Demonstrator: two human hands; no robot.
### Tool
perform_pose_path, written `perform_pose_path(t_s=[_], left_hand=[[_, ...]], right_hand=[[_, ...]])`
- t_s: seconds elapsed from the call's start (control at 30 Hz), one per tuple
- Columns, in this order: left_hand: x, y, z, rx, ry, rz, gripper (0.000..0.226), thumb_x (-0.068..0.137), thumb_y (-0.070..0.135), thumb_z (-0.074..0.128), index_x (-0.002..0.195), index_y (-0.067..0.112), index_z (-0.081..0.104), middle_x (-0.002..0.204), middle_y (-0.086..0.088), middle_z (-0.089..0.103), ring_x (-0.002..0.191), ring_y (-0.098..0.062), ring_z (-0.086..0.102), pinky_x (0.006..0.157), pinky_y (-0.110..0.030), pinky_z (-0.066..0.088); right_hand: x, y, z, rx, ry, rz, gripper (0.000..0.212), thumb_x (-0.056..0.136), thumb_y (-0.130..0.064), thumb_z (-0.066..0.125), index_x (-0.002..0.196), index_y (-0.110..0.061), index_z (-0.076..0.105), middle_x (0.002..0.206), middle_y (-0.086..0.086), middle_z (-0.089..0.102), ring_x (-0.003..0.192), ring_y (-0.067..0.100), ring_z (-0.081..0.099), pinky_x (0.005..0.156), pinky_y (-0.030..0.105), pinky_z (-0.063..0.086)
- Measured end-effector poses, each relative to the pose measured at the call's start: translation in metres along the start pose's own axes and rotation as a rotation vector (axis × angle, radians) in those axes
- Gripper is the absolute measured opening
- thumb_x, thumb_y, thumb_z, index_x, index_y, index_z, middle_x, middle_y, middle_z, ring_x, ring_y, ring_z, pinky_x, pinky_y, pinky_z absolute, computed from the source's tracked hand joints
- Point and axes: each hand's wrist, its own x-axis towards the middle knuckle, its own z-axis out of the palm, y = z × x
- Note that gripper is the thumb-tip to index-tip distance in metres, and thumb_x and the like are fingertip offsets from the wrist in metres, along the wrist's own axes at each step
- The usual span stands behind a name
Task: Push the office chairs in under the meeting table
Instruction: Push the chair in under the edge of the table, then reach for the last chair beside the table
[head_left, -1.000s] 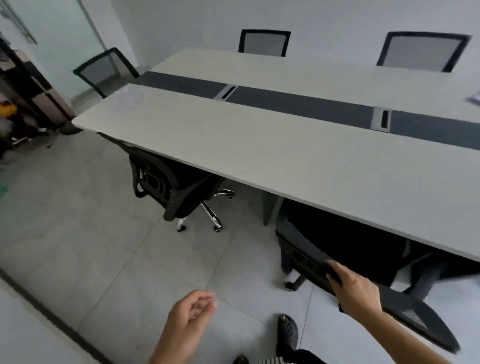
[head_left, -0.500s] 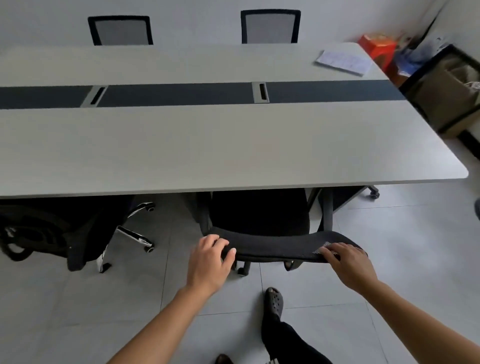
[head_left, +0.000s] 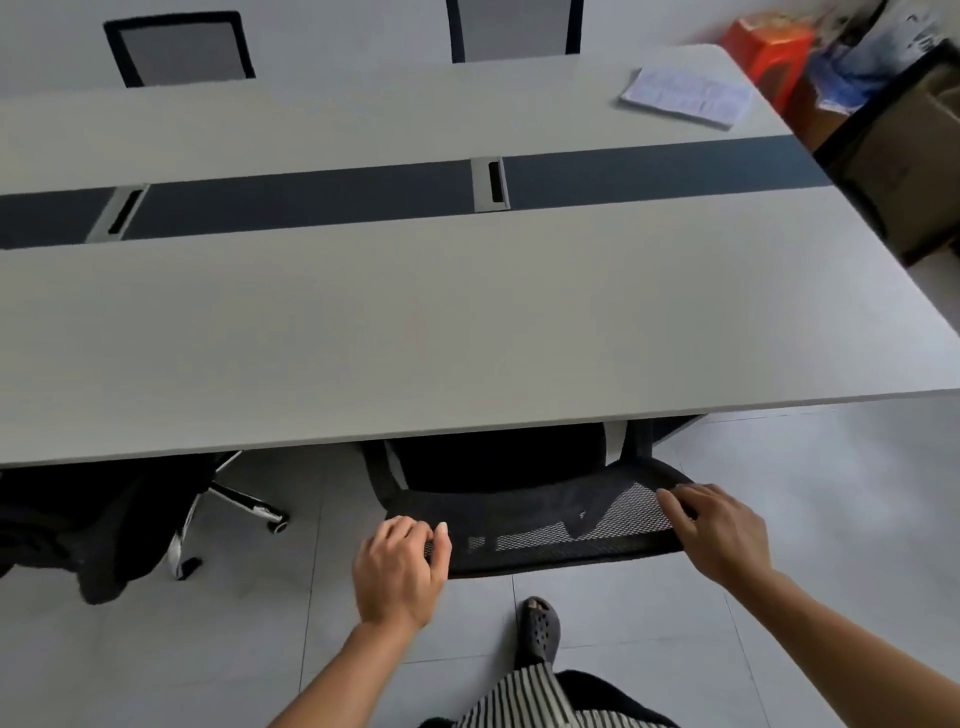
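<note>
A black mesh office chair (head_left: 540, 525) stands in front of me, its seat under the near edge of the long grey meeting table (head_left: 467, 322). My left hand (head_left: 400, 569) grips the left end of the chair's back, fingers curled over the top rim. My right hand (head_left: 722, 530) rests on the right end, its fingers lying nearly straight across the mesh. A second black chair (head_left: 104, 519) sits pushed in under the table at the left. Across the table, two more chair backs (head_left: 179, 49) (head_left: 511, 28) rise above the far edge.
A sheet of paper (head_left: 685, 96) lies on the table's far right corner. A red box (head_left: 769, 52) and a dark-framed bin (head_left: 909, 145) stand past the table's right end. My foot in a dark clog (head_left: 540, 629) is on the tiled floor behind the chair.
I turned from the left chair to this one. My left hand took hold of the chair back, and the chair has rolled further in under the table.
</note>
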Motion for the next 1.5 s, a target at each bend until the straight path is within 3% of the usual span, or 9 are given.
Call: perform_pose_path(t_s=[0.17,0.47,0.63,0.8,0.97,1.07,1.13,1.27,1.5], left_hand=[[0.037,0.002,-0.006,0.024,0.028,-0.014,0.049,0.089,0.043,0.031,0.053,0.018,0.055,0.059,0.004,0.061,0.065,-0.021,0.059,0.059,-0.031,0.045],[0.054,-0.02,-0.015,0.037,0.062,0.026,0.044,0.086,0.038,0.034,0.053,0.017,0.054,0.058,0.002,0.061,0.063,-0.024,0.059,0.056,-0.03,0.04],[0.046,-0.031,-0.019,-0.085,-0.023,-0.032,0.037,0.085,0.045,0.041,0.073,0.019,0.064,0.076,0.005,0.066,0.08,-0.019,0.06,0.065,-0.03,0.038],[-0.002,-0.047,-0.061,-0.426,-0.005,-0.109,0.018,0.082,0.033,0.057,0.088,0.019,0.066,0.089,0.007,0.065,0.085,-0.01,0.059,0.074,-0.028,0.049],[-0.112,-0.096,-0.112,-0.814,0.003,-0.432,0.008,0.081,0.03,0.066,0.084,0.023,0.069,0.075,0.004,0.071,0.074,-0.002,0.063,0.066,-0.012,0.048],[-0.195,-0.149,-0.123,-0.91,0.068,-0.628,0.011,0.072,0.036,0.063,0.077,0.029,0.069,0.077,0.003,0.073,0.076,-0.008,0.068,0.067,-0.015,0.051],[-0.251,-0.18,-0.131,-1.014,0.182,-0.797,0.003,0.076,0.024,0.07,0.077,0.021,0.071,0.076,-0.004,0.075,0.076,-0.018,0.069,0.063,-0.018,0.051],[-0.347,-0.226,-0.147,-1.117,0.431,-1.07,0.01,0.084,0.003,0.063,0.08,0.01,0.069,0.069,-0.006,0.075,0.073,-0.025,0.069,0.067,-0.035,0.05],[-0.417,-0.284,-0.168,-1.185,0.651,-1.307,0.011,0.088,0.005,0.058,0.086,0.003,0.069,0.067,-0.008,0.075,0.077,-0.033,0.067,0.066,-0.036,0.049]], right_hand=[[0.035,-0.009,-0.004,-0.017,-0.025,0.011,0.042,0.092,-0.052,0.041,0.067,-0.027,0.065,0.082,-0.006,0.067,0.077,0.019,0.059,0.057,0.027,0.035],[0.031,-0.026,0.009,-0.001,-0.011,-0.008,0.032,0.09,-0.039,0.046,0.07,-0.022,0.063,0.076,-0.007,0.063,0.087,0.016,0.056,0.06,0.027,0.035],[0.033,-0.037,0.01,-0.12,-0.125,-0.043,0.027,0.09,-0.037,0.044,0.079,-0.025,0.065,0.088,-0.005,0.069,0.083,0.019,0.057,0.084,0.035,0.037],[0.019,-0.109,-0.009,0.174,-0.326,-0.122,0.015,0.087,-0.037,0.058,0.092,-0.029,0.069,0.08,-0.01,0.069,0.069,0.011,0.062,0.058,0.025,0.044],[-0.037,-0.207,0.001,0.491,-0.438,-0.237,0.012,0.087,-0.032,0.063,0.095,-0.027,0.071,0.086,-0.011,0.072,0.071,0.001,0.064,0.067,0.024,0.051],[-0.085,-0.254,0.02,0.586,-0.536,-0.312,0.01,0.087,-0.027,0.064,0.091,-0.024,0.073,0.084,-0.005,0.075,0.076,0.008,0.069,0.074,0.033,0.056],[-0.12,-0.281,0.033,0.598,-0.611,-0.353,0.009,0.088,-0.025,0.064,0.091,-0.023,0.073,0.08,-0.001,0.075,0.078,0.014,0.071,0.075,0.038,0.057],[-0.183,-0.33,0.058,0.582,-0.762,-0.425,0.007,0.086,-0.019,0.066,0.087,-0.022,0.072,0.076,0.001,0.076,0.075,0.015,0.071,0.07,0.033,0.053],[-0.236,-0.429,0.078,0.567,-0.882,-0.514,0.009,0.086,-0.01,0.065,0.086,-0.016,0.072,0.078,0.003,0.076,0.073,0.015,0.072,0.07,0.037,0.054]])
